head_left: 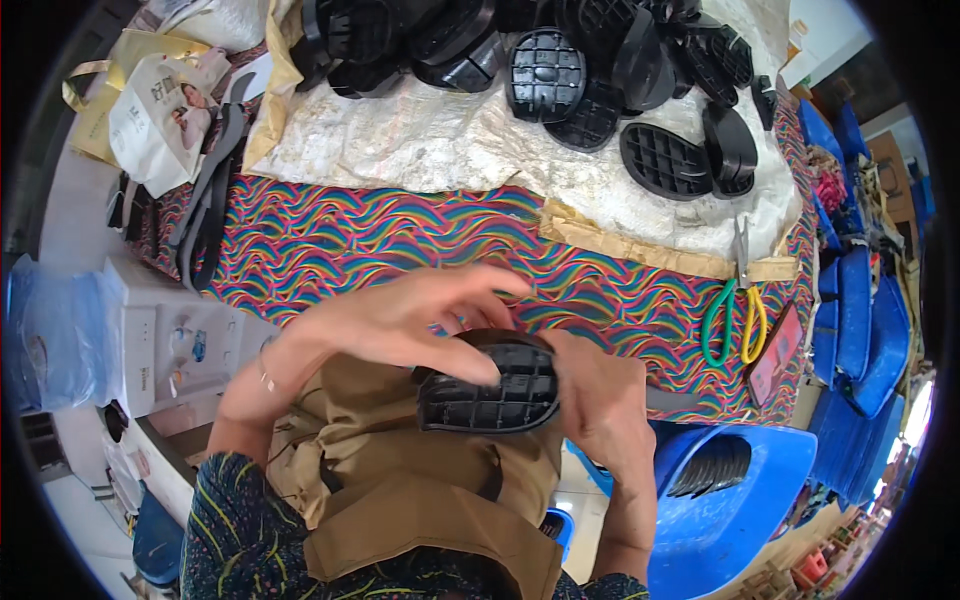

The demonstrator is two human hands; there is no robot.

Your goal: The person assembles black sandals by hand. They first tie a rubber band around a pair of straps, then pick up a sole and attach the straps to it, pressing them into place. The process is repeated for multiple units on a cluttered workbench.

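- Fingers, left hand (395, 318): loosely parted, with thumb over sole (490, 408); possibly touching.
- Right hand (603, 400): apparently grasping sole's right end.
- Held over apron (400, 490), near side of cloth (380, 235).
- Best, probably: brace right, settle left thumb evenly, avoid tilting.
- Facing gridded side up; long axis roughly left-right; toe end uncertain.

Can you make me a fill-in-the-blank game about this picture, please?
1. The scissors have one green handle and one ____ handle.
2. The bracelet is on the ____ wrist.
3. The big tub on the right is coloured ____.
4. The left hand is over a sole coloured ____.

Missing words: yellow; left; blue; black.
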